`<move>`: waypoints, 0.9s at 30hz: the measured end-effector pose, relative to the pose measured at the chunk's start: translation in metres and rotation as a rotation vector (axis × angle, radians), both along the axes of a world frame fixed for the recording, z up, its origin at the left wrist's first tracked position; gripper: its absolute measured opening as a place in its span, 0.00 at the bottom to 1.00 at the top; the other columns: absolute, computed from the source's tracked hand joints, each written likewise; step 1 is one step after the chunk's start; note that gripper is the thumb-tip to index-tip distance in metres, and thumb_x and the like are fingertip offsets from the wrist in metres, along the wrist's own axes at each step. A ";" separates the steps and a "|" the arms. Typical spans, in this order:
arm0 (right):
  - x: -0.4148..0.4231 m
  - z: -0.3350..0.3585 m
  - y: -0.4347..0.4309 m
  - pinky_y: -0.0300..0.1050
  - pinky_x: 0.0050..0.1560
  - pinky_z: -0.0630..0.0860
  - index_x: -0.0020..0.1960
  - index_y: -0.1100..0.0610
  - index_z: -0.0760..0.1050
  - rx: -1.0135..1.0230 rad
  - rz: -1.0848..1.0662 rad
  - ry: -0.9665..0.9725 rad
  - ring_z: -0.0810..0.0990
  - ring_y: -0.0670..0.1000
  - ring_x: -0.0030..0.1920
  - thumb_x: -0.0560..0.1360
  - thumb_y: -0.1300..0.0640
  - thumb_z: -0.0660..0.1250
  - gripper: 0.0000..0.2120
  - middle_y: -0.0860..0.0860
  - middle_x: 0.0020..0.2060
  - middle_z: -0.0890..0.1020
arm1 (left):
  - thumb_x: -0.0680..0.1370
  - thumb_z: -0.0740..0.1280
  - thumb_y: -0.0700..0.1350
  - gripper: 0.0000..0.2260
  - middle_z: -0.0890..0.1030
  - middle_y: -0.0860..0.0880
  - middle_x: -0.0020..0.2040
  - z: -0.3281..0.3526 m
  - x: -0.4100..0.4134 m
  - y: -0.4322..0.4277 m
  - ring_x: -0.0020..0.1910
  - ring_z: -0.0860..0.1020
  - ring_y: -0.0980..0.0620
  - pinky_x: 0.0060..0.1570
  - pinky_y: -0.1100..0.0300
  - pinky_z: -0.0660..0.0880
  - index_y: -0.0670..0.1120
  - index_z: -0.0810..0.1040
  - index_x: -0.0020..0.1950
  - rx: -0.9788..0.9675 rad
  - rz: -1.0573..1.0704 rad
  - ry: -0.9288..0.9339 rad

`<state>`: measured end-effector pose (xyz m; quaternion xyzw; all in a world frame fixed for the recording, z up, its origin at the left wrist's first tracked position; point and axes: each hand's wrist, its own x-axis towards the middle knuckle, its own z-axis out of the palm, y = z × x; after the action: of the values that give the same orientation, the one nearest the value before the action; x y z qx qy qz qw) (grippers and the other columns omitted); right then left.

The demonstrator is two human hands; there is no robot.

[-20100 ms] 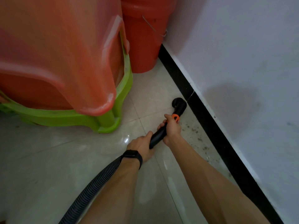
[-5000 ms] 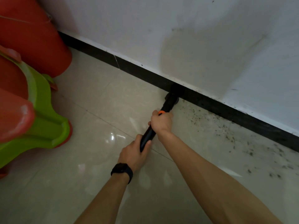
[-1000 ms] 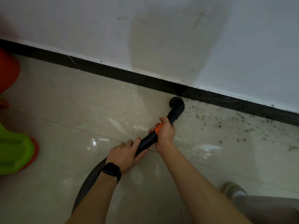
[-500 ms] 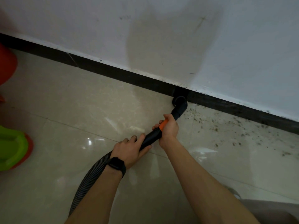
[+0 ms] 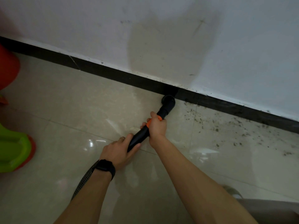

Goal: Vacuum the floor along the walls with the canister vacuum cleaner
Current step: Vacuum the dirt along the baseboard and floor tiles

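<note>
A black vacuum wand [image 5: 139,138] with an orange ring runs diagonally across the beige tiled floor [image 5: 84,110]. Its round black nozzle [image 5: 168,102] touches the black skirting board [image 5: 113,75] under the white wall [image 5: 161,38]. My right hand [image 5: 157,126] grips the wand at the orange ring. My left hand [image 5: 119,151], a black watch on its wrist, holds the wand lower down. The ribbed grey hose [image 5: 84,180] trails back under my left forearm. Dark dirt specks [image 5: 226,126] lie on the floor right of the nozzle. The canister is out of view.
A green and orange plastic stool [image 5: 14,151] and a red bucket [image 5: 8,68] stand at the left edge. A shoe and trouser leg [image 5: 234,194] show at the bottom right.
Over the last second the nozzle has slid forward from the open tile up against the skirting board. Both hands keep their hold on the wand.
</note>
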<state>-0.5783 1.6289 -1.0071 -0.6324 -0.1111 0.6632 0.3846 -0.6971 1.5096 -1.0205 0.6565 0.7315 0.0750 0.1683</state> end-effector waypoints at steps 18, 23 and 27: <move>0.087 -0.002 -0.102 0.48 0.32 0.79 0.53 0.57 0.69 -0.105 -0.367 -0.048 0.76 0.51 0.25 0.79 0.60 0.68 0.08 0.53 0.32 0.76 | 0.71 0.29 0.73 0.44 0.81 0.50 0.49 -0.005 0.042 -0.044 0.40 0.81 0.46 0.33 0.56 0.75 0.53 0.71 0.68 0.021 -0.418 0.028; 0.099 -0.001 -0.088 0.47 0.30 0.78 0.54 0.58 0.70 -0.113 -0.376 -0.012 0.75 0.52 0.24 0.78 0.62 0.68 0.08 0.54 0.32 0.75 | 0.77 0.45 0.68 0.30 0.82 0.48 0.40 0.006 0.059 -0.036 0.29 0.79 0.45 0.24 0.58 0.73 0.50 0.75 0.60 0.090 -0.432 0.021; 0.090 -0.001 -0.066 0.48 0.30 0.77 0.54 0.58 0.70 -0.087 -0.298 0.028 0.74 0.52 0.24 0.78 0.62 0.68 0.08 0.52 0.28 0.74 | 0.78 0.48 0.66 0.23 0.81 0.48 0.36 0.012 0.057 -0.025 0.24 0.77 0.46 0.19 0.59 0.72 0.50 0.69 0.58 0.124 -0.353 0.006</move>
<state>-0.4886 1.5629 -1.0078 -0.6488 0.0180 0.6117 0.4523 -0.6400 1.4841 -1.0083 0.7839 0.5996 0.0872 0.1359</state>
